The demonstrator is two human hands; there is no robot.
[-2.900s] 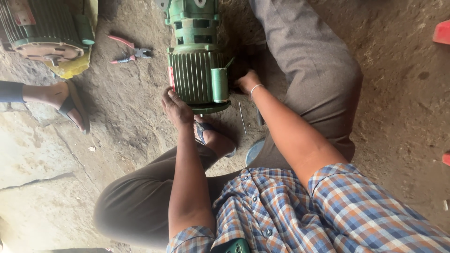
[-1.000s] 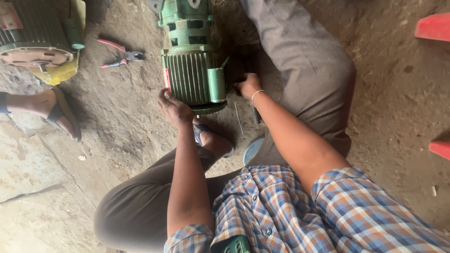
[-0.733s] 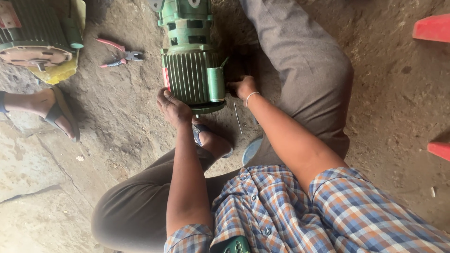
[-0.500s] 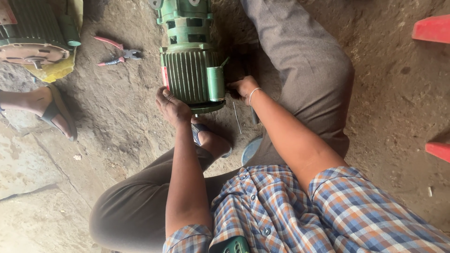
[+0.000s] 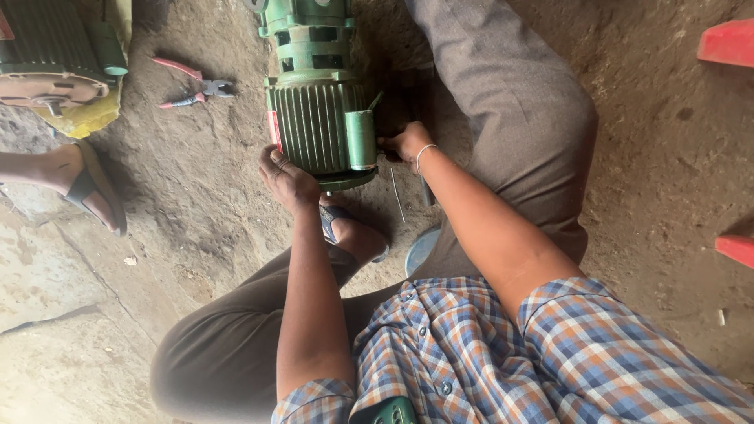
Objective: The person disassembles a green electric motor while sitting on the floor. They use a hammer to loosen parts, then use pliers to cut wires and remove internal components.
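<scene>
left hand [image 5: 284,174] grips the ribbed green metal motor [image 5: 318,118] at 7 o'clock; right hand [image 5: 406,143] presses its 3 o'clock side, fingers hidden.

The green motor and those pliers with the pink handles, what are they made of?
The green motor looks like cast metal under green paint: stiff ribbed fins, chipped dusty edges. The left hand and right hand press against it. The pliers seem to have dull grey metal jaws; their handles look like a pink plastic or rubber coating, though that is hard to tell.
</scene>
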